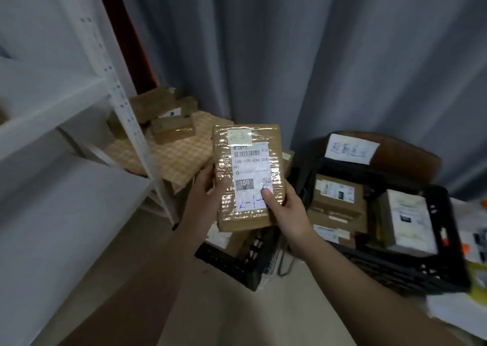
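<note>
Nearest to us, our two bare forearms rise from the bottom edge and meet around a brown parcel (224,161) wrapped in shiny clear tape. Our left hand (207,189) grips the parcel's left edge, fingers curled behind it. Our right hand (288,210) holds the lower right corner, and its thumb (267,196) presses on the white shipping label (250,166), just over some blue handwriting. The label shows a barcode and the number 150.

We hold the parcel in the air, label toward us, above a black plastic crate (237,262) of parcels on the floor. To the right a second black crate (445,240) holds more labelled boxes, with a handwritten paper sign (350,148) behind it. To the left, small cardboard boxes (163,120) sit on a checked tabletop (168,158) beside a white metal shelf rack (123,103). A grey curtain (316,55) hangs behind.
</note>
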Demonstrator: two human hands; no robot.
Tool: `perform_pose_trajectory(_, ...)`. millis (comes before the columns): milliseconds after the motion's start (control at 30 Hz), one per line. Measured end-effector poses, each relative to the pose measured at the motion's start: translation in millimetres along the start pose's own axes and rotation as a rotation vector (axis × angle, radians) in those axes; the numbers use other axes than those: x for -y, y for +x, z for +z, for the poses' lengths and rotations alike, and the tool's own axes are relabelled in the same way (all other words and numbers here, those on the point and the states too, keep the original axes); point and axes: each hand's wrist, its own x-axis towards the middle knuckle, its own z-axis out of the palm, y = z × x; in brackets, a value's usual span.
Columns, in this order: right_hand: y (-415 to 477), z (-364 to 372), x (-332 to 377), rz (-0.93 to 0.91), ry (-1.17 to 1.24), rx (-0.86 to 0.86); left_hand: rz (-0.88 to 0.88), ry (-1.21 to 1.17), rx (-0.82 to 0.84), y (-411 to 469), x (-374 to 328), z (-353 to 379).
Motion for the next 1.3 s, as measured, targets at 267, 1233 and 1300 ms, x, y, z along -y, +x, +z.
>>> perform_pose_trajectory(267,-35,-222,-29,0.059,-0.183,-0.141,0.036,0.289,0.167,-9,43,186)
perform_pose_trajectory(1233,142,-365,-184,0.568,-0.239,-0.322,-0.137,1.047,0.529,120,223,321)
perform_pose_trajectory(1300,143,-363,-193,0.565,-0.264,-0.322,-0.108,1.104,0.582,122,234,320)
